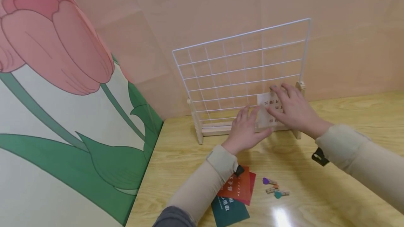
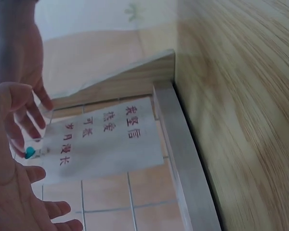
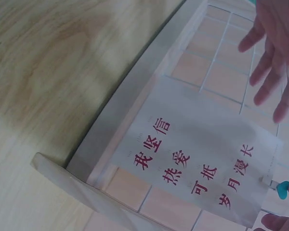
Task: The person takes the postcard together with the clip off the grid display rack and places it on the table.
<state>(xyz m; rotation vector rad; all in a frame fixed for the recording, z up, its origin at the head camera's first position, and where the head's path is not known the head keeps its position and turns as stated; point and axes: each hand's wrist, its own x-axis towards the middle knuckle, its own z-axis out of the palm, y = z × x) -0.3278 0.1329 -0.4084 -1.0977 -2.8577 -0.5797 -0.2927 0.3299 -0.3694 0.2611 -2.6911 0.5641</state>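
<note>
A white card (image 3: 192, 154) with red Chinese characters lies against the lower right of a white wire grid (image 1: 243, 70). At the card's edge, a small clothespin with a teal heart (image 3: 282, 189) is fixed. My right hand (image 1: 291, 109) is over the card, fingers extended, one fingertip touching the teal heart; its thumb stands apart from the fingers. My left hand (image 1: 246, 130) is held at the card's left side, in front of the grid, with spread fingers and nothing in them. Both hands partly cover the card in the head view.
The grid stands in a wooden base (image 1: 217, 130) on a wood-grain table (image 1: 347, 171). Nearer lie an orange-red card (image 1: 238, 190), a red card (image 1: 252, 186) and a dark green card (image 1: 231, 213). Several small clothespins (image 1: 272, 189) lie right of them. A tulip-painted panel (image 1: 75, 115) borders the left.
</note>
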